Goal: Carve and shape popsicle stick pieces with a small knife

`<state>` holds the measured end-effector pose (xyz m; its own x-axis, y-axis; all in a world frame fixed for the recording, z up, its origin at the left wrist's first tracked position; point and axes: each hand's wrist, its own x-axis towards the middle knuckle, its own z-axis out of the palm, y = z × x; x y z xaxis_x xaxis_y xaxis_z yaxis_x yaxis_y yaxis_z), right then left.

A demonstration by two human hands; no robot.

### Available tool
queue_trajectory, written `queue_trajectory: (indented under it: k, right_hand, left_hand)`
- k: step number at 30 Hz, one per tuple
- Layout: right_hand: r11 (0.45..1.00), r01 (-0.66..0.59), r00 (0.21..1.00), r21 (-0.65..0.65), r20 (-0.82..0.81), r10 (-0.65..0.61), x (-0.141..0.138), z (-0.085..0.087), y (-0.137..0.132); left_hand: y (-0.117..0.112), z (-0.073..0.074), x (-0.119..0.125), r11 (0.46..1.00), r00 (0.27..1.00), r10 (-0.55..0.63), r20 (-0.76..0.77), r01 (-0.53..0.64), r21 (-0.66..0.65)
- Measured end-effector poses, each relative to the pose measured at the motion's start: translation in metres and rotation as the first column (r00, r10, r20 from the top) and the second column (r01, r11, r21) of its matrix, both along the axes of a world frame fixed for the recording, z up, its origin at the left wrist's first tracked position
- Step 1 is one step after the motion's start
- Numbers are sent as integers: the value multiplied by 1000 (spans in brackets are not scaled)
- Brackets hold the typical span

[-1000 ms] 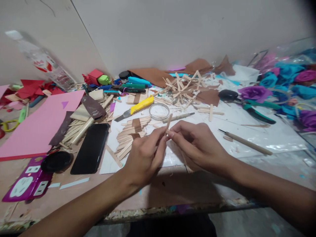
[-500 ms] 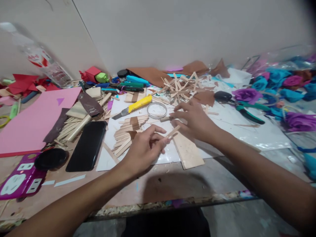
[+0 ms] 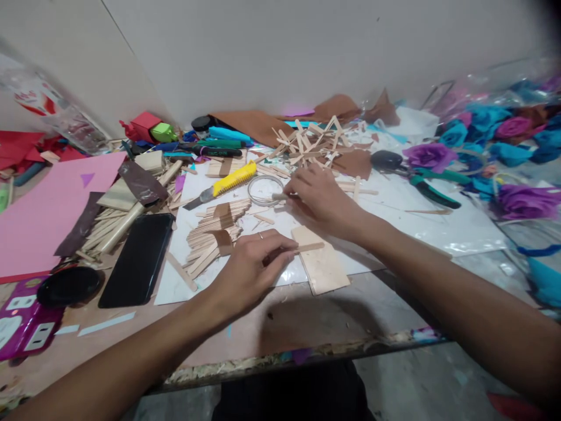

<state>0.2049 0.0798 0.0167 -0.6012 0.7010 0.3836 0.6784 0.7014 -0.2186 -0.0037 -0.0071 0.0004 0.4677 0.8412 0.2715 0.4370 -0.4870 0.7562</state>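
My left hand (image 3: 258, 263) pinches a short piece of craft stick (image 3: 310, 247) between thumb and fingertips. The stick's free end extends over a thin wooden board (image 3: 326, 272) lying on the white sheet. My right hand (image 3: 322, 196) is closed on a short grey-brown rod (image 3: 277, 197), whose tip overlaps the right edge of a thin, clear tape ring (image 3: 263, 201). Its exact kind is too small to make out. Left of the hands lies a row of craft sticks (image 3: 214, 228) with brown strips across it. A yellow utility knife (image 3: 232, 180) rests behind that row, blade showing.
A heap of craft sticks (image 3: 313, 140) lies at the back. Pliers (image 3: 432, 190) and paper flowers (image 3: 491, 140) are on the right. A black phone (image 3: 138, 260), pink paper (image 3: 61, 204) and a purple case (image 3: 33, 327) occupy the left. The table's front edge (image 3: 245, 365) is rough.
My left fingers have closed more firmly on the stick piece, which now points level to the right. My right hand has moved away with the rod toward the tape ring. The view has shifted slightly.
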Motion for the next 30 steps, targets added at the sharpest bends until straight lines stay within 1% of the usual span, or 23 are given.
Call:
queue_trajectory:
  k: [1, 2, 3, 4, 5, 6, 7, 8, 9, 11, 14, 15, 16, 18, 20, 22, 24, 26, 28, 30]
  right_hand:
    - [1000, -18, 988, -20, -154, 15, 1, 3, 0]
    - [997, -47, 942, -60, -334, 25, 3, 8, -1]
    - [988, -95, 856, -119, -516, 20, 3, 12, -2]
    - [968, -162, 736, -192, -677, -11, 4, 17, -4]
    - [927, -249, 604, -279, -793, -77, 4, 22, -5]
    - [863, -350, 487, -365, -858, -165, 4, 27, -8]
    - [781, -452, 395, -431, -882, -258, 4, 32, -10]
    - [691, -546, 341, -473, -879, -333, 4, 37, -12]
    - [614, -619, 316, -491, -871, -377, 4, 40, -15]
    - [508, -724, 287, -465, -874, -392, 4, 44, -19]
    - [381, -842, 258, -382, -905, -337, 1, 39, -25]
    - [345, -867, 250, -360, -913, -323, 0, 36, -27]
    - [321, -883, 239, -341, -918, -317, -1, 33, -29]
    - [305, -886, 239, -349, -907, -346, -4, 29, -34]
    - [294, -873, 261, -388, -883, -390, -6, 29, -39]
    - [261, -867, 300, -424, -863, -406, -7, 31, -41]
    - [238, -869, 316, -433, -857, -406, -7, 32, -41]
    - [240, -880, 295, -410, -867, -401, -7, 29, -39]
    - [240, -907, 252, -346, -902, -350, -8, 23, -35]
    - [240, -921, 233, -306, -928, -289, -10, 19, -33]
  left_hand:
    - [-1, -1, 1, 1000, 1000, 16, -1, -16, 9]
    - [-1, -2, 1, 999, 1000, 28, -1, -28, 15]
    - [-2, -2, 1, 999, 999, 36, -3, -36, 24]
    - [-2, -3, 1, 999, 999, 38, -10, -37, 34]
    - [-1, -3, 1, 998, 999, 35, -18, -34, 50]
    - [-1, -4, 1, 997, 999, 32, -25, -30, 69]
    - [0, -4, 0, 996, 999, 25, -29, -22, 92]
    - [1, -4, 0, 993, 999, 15, -29, -12, 118]
    - [1, -5, 0, 990, 1000, 4, -27, -1, 144]
    - [2, -6, 1, 984, 1000, -9, -19, 12, 179]
    - [1, -10, 3, 981, 1000, -23, 1, 22, 195]
    - [1, -11, 3, 980, 999, -36, 13, 33, 195]
    - [1, -12, 3, 980, 998, -54, 25, 48, 192]
    - [0, -13, 3, 979, 996, -84, 40, 75, 187]
    - [0, -14, 3, 978, 995, -94, 36, 86, 190]
    - [0, -14, 2, 975, 995, -93, 34, 84, 204]
    - [0, -15, 3, 973, 995, -94, 46, 82, 216]
    - [0, -15, 3, 972, 993, -97, 65, 81, 219]
    - [0, -15, 3, 973, 993, -96, 74, 78, 217]
    - [0, -14, 3, 973, 993, -95, 70, 77, 217]
